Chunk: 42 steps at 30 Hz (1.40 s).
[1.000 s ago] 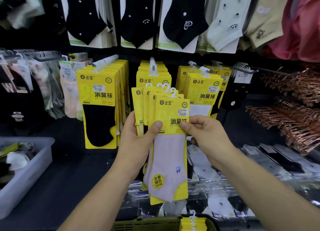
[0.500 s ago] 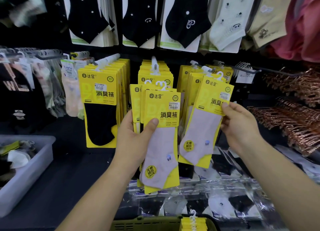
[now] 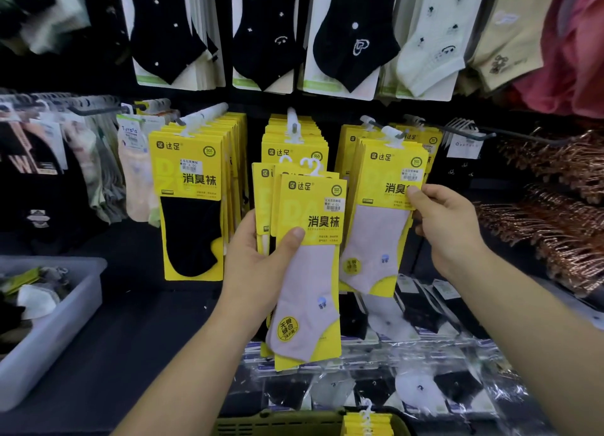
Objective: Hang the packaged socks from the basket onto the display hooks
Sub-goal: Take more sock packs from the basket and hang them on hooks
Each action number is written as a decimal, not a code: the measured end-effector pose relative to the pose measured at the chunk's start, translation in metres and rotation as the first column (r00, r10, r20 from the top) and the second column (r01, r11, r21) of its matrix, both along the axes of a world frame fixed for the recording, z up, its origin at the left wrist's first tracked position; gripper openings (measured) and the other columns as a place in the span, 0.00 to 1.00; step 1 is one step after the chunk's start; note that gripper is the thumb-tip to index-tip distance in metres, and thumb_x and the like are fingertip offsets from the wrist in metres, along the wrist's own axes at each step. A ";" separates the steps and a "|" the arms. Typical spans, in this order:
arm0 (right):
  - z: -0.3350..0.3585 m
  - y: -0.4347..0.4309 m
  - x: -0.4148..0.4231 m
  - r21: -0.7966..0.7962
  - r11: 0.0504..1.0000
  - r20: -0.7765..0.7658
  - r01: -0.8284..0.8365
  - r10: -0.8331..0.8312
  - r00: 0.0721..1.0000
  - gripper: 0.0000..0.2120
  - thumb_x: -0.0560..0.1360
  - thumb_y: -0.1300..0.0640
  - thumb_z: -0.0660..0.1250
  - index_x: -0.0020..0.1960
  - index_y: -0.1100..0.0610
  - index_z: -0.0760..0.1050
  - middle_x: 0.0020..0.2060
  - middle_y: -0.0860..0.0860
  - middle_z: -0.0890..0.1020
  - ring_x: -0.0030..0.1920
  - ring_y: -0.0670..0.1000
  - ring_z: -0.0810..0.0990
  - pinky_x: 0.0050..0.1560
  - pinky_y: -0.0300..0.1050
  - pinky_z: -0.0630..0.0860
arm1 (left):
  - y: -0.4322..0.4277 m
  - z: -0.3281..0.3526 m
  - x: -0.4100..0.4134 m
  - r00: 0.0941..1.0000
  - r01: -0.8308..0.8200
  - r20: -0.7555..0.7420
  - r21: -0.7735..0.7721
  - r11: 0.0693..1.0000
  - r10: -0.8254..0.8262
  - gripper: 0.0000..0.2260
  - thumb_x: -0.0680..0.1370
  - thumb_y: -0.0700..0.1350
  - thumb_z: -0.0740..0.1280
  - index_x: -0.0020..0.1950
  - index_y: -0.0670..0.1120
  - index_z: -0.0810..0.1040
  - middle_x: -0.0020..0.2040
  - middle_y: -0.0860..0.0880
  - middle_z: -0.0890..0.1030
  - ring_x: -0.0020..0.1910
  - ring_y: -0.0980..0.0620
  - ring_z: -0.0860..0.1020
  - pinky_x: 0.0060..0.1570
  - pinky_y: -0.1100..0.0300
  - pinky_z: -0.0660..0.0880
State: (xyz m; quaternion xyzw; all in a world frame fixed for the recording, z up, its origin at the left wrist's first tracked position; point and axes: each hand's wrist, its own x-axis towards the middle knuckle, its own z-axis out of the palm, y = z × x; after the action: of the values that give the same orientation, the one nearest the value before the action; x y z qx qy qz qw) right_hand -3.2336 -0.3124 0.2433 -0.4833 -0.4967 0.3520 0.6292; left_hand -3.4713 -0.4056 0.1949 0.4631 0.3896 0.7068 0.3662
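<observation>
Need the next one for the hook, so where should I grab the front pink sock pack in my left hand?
Pinch the front pack's yellow card at its upper right edge, coming from the right: your left hand pins its lower left, while that right edge shows no fingers.

Of the person, two hands and two forearms are being shown: the left hand (image 3: 251, 265) and the right hand (image 3: 447, 226) are being seen bare, and the left forearm (image 3: 183, 370) and the right forearm (image 3: 539, 337) are being seen bare all the way to the bottom edge of the view. Short, rounded nails are being shown on the left thumb (image 3: 292, 239) and the right thumb (image 3: 414, 193). The forearms are being rendered long and broad toward the lower edge by the wide-angle lens.
</observation>
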 end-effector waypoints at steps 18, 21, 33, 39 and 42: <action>-0.013 -0.046 -0.037 -0.102 0.988 0.102 0.113 -0.103 0.990 0.15 0.75 0.50 0.73 0.56 0.58 0.75 0.43 0.49 0.77 0.37 0.43 0.77 0.36 0.36 0.72 | 0.001 -0.007 0.006 0.996 0.041 -0.083 0.000 0.999 -0.041 0.11 0.81 0.40 0.73 0.62 0.51 0.81 0.55 0.54 0.89 0.54 0.55 0.87 0.47 0.62 0.84; -0.015 -0.055 -0.043 -0.098 0.991 0.034 -0.089 0.093 0.995 0.11 0.76 0.50 0.72 0.47 0.59 0.79 0.38 0.53 0.80 0.36 0.45 0.79 0.36 0.39 0.75 | 0.001 -0.007 0.007 0.996 0.052 -0.073 0.007 0.999 -0.051 0.11 0.81 0.39 0.73 0.61 0.52 0.81 0.55 0.54 0.89 0.54 0.55 0.87 0.48 0.62 0.84; -0.016 -0.058 -0.052 -0.096 0.962 -0.046 -0.254 0.251 0.967 0.08 0.77 0.55 0.72 0.50 0.59 0.81 0.40 0.51 0.87 0.32 0.44 0.82 0.26 0.36 0.73 | -0.001 -0.007 0.011 0.992 0.124 -0.019 -0.003 0.992 -0.124 0.13 0.79 0.49 0.72 0.63 0.55 0.81 0.59 0.53 0.88 0.60 0.54 0.85 0.56 0.58 0.82; -0.014 -0.043 -0.029 -0.062 0.995 -0.180 -0.080 0.068 0.981 0.08 0.80 0.57 0.67 0.54 0.59 0.82 0.45 0.52 0.87 0.38 0.47 0.81 0.32 0.39 0.74 | 0.000 -0.006 0.006 0.998 0.040 -0.041 0.000 0.999 -0.039 0.12 0.85 0.41 0.68 0.63 0.57 0.81 0.59 0.56 0.88 0.61 0.56 0.85 0.63 0.54 0.79; -0.005 -0.035 -0.017 -0.045 0.999 -0.252 0.009 -0.020 0.968 0.09 0.81 0.58 0.67 0.57 0.62 0.81 0.51 0.56 0.86 0.42 0.48 0.82 0.37 0.37 0.77 | 0.002 -0.005 0.002 0.999 0.036 -0.033 0.012 0.999 -0.035 0.12 0.85 0.41 0.67 0.64 0.56 0.81 0.59 0.56 0.88 0.61 0.57 0.85 0.57 0.63 0.82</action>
State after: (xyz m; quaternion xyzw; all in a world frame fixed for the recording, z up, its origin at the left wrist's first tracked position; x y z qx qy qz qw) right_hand -3.2505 -0.3472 0.2380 -0.4518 -0.4014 0.4165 0.6792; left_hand -3.4696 -0.4039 0.1902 0.4837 0.3830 0.6949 0.3694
